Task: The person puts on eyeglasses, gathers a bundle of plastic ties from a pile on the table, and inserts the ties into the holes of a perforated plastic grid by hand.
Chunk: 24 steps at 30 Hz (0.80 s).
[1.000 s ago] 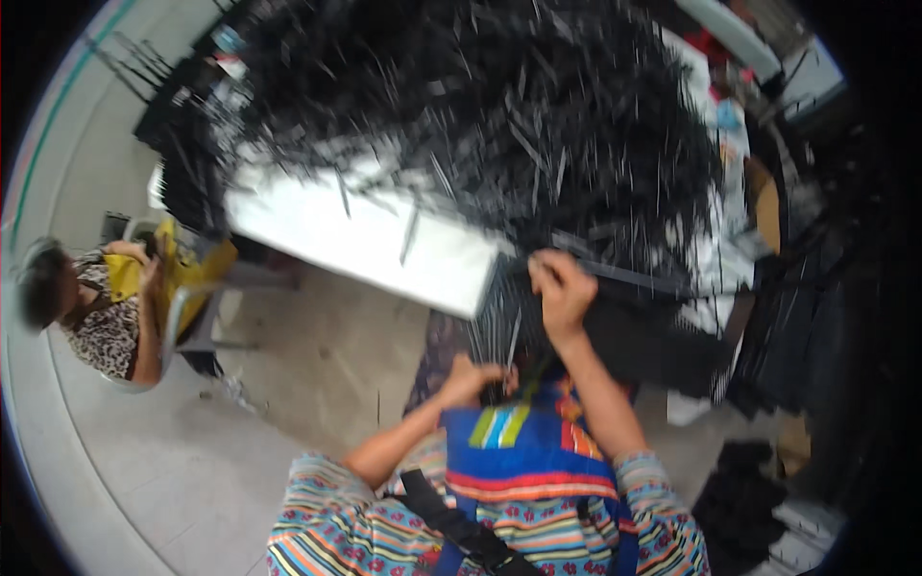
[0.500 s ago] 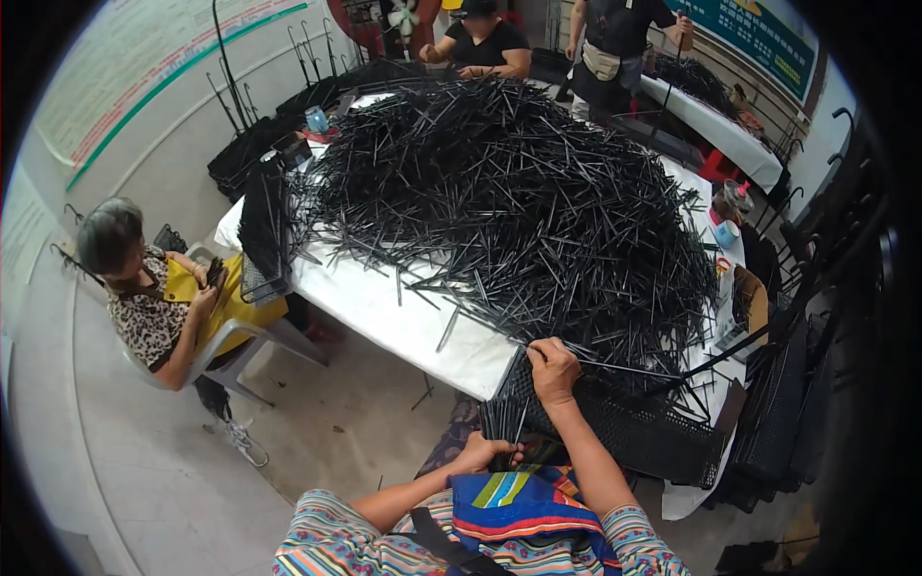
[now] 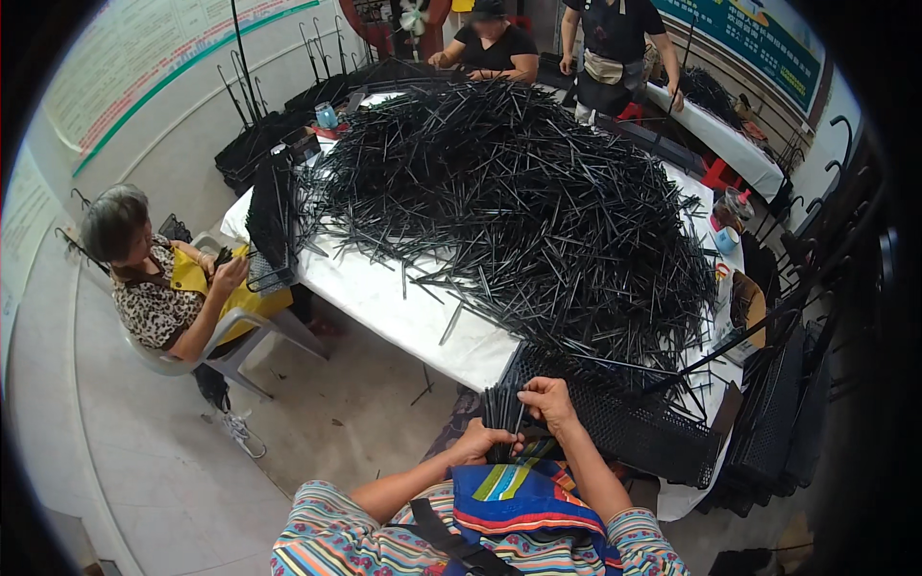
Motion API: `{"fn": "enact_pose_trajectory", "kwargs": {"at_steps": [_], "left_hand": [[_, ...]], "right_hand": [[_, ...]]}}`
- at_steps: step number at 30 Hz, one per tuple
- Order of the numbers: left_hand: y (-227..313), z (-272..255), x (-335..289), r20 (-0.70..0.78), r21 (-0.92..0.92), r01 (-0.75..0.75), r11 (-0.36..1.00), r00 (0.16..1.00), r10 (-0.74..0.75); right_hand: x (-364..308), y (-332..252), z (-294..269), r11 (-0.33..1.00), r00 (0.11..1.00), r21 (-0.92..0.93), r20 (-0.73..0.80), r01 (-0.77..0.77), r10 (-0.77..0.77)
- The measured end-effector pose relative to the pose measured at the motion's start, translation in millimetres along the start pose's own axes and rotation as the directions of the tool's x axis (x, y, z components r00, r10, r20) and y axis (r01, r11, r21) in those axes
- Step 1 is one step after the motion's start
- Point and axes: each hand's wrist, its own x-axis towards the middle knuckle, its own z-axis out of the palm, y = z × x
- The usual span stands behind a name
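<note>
A bundle of thin black matte rods, long axis upright, is being clenched by the left hand and pinched on top by the right hand, near the white counter edge beside a perforated black crate.

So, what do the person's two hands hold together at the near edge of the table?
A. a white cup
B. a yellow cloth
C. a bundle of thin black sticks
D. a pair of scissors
C: the left hand grips the lower end of a bundle of thin black sticks, and the right hand pinches its top, beside the black mesh tray.
</note>
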Motion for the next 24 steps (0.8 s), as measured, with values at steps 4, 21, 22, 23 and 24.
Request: {"fn": "enact_pose_trajectory", "kwargs": {"at_steps": [4,21,22,23,24], "left_hand": [[-5,1,2,0.006,0.049,0.008,0.999,1.0,-0.008],[-7,6,0,-0.092,0.061,0.004,0.998,0.996,0.002],[-8,7,1,-0.117,0.062,-0.046,0.997,0.992,0.053],[-10,8,1,-0.143,0.063,-0.095,0.993,0.984,0.103],[-13,6,6,-0.144,0.063,-0.096,0.993,0.984,0.104]], "right_hand": [[-4,17,-16,0.988,0.997,0.137,-0.006,-0.069,0.071],[-16,25,-17,0.992,0.995,0.104,-0.063,-0.065,0.071],[-17,25,-17,0.991,0.995,0.121,-0.072,-0.053,0.063],[-18,26,-19,0.991,0.995,0.121,-0.072,-0.054,0.063],[-19,28,-19,0.99,0.995,0.137,-0.092,-0.022,0.035]]}}
